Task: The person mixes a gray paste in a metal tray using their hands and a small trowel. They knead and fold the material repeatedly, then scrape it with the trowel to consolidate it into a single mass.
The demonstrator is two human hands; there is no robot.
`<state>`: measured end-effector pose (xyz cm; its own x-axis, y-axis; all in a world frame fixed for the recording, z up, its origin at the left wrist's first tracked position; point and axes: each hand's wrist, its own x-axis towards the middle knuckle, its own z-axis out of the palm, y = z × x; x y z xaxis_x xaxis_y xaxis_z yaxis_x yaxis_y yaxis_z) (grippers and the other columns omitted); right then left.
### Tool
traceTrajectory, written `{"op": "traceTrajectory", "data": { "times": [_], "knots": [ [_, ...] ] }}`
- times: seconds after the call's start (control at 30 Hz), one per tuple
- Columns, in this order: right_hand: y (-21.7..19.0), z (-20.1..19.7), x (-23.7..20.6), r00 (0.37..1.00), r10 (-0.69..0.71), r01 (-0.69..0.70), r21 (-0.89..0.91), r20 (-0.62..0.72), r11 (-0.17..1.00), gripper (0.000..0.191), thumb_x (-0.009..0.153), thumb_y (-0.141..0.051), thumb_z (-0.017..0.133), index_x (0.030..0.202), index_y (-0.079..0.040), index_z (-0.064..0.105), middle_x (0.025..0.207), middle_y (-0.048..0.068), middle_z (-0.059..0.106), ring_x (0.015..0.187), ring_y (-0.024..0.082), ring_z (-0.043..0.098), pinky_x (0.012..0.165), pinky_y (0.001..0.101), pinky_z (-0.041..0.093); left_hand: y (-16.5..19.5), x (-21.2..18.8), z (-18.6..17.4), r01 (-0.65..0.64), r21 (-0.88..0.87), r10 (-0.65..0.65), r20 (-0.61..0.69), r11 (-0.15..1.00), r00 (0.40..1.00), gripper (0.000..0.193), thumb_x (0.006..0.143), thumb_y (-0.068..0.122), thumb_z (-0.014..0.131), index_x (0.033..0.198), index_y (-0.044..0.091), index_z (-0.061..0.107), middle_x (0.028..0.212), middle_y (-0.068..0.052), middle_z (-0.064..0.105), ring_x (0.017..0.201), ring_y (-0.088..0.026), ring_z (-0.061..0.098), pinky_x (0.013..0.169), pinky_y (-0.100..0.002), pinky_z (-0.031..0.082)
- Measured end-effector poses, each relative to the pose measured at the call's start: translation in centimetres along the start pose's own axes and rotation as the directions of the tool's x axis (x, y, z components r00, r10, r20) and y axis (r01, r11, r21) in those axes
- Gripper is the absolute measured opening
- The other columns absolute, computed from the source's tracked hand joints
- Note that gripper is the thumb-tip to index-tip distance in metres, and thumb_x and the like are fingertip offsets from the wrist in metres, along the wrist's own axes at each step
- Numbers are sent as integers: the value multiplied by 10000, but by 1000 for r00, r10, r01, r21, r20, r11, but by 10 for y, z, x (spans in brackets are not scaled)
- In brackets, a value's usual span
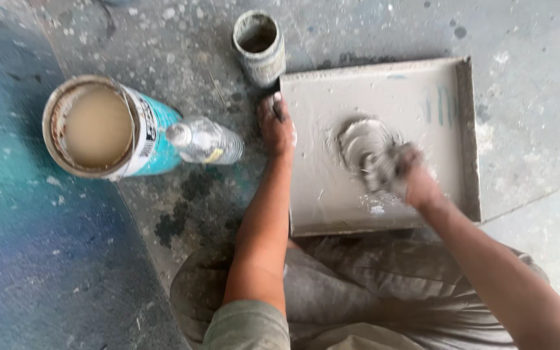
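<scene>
Paint can (102, 126) w/ clear bottle (205, 140) left of tray (384, 87), small cup (259, 46) above

Grey all over the flat tray (445, 84), with a few faint teal streaks near its far corner, and the paste (361, 139) swirled pale grey-white. The right hand (409, 178) was smeared grey. The big can (108, 129) showed teal and white sides, beige liquid inside. The floor (539, 39) was grey, speckled white, washed teal-blue at one side.
</scene>
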<state>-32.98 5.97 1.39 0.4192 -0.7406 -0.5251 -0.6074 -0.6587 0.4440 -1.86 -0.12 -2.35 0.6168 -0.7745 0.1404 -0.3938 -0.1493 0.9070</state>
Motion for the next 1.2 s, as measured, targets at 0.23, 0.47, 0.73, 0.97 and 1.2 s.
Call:
{"op": "traceTrajectory", "data": {
  "times": [0.23, 0.47, 0.73, 0.97, 1.2],
  "knots": [
    [-30, -72, 15, 566, 177, 357, 433, -805, 828, 526, 943, -458, 637, 1325, -98, 650, 1321, 171, 584, 1225, 389, 537, 1050, 590, 410, -7, -6, -4, -36, 73, 37, -9, 997, 999, 504, 1104, 409, 408, 1227, -23, 636, 1263, -308, 603, 1182, -496, 518, 1033, -537, 394],
    [-19, -117, 141, 784, -8, 395, 489, -620, 778, 569, 962, -566, 563, 1382, -188, 631, 1410, 130, 549, 1250, 386, 511, 1086, 555, 413, 8, -4, -10, 96, 83, -99, 29, 992, 995, 510, 1077, 437, 414, 1181, -10, 636, 1226, -288, 631, 1185, -468, 559, 1051, -516, 424],
    [-106, -85, 46, 718, -151, 625, 534, -680, 569, 547, 944, -541, 552, 1385, -218, 570, 1466, 138, 526, 1352, 394, 475, 1147, 635, 298, 11, 3, -11, 59, 68, -60, 15, 996, 998, 582, 1068, 475, 395, 1252, -26, 627, 1314, -303, 595, 1255, -475, 515, 1095, -508, 377],
    [6, -8, -40, 997, 64, 57, 945, -38, -323, 602, 904, -486, 572, 1417, -172, 533, 1476, 140, 515, 1368, 361, 447, 1162, 575, 283, 9, 0, -14, -32, 2, 31, 41, 999, 999, 547, 1093, 442, 402, 1198, -42, 632, 1251, -292, 613, 1202, -461, 541, 1076, -503, 419],
    [13, -16, 54, 592, 675, 350, 895, -440, 276, 612, 871, -423, 584, 1406, -128, 545, 1481, 147, 501, 1390, 357, 401, 1174, 525, 237, 9, -4, -10, 26, 61, -28, 21, 998, 999, 489, 1063, 415, 463, 1202, -25, 624, 1221, -272, 628, 1178, -439, 569, 1035, -503, 433]
  ]
}}
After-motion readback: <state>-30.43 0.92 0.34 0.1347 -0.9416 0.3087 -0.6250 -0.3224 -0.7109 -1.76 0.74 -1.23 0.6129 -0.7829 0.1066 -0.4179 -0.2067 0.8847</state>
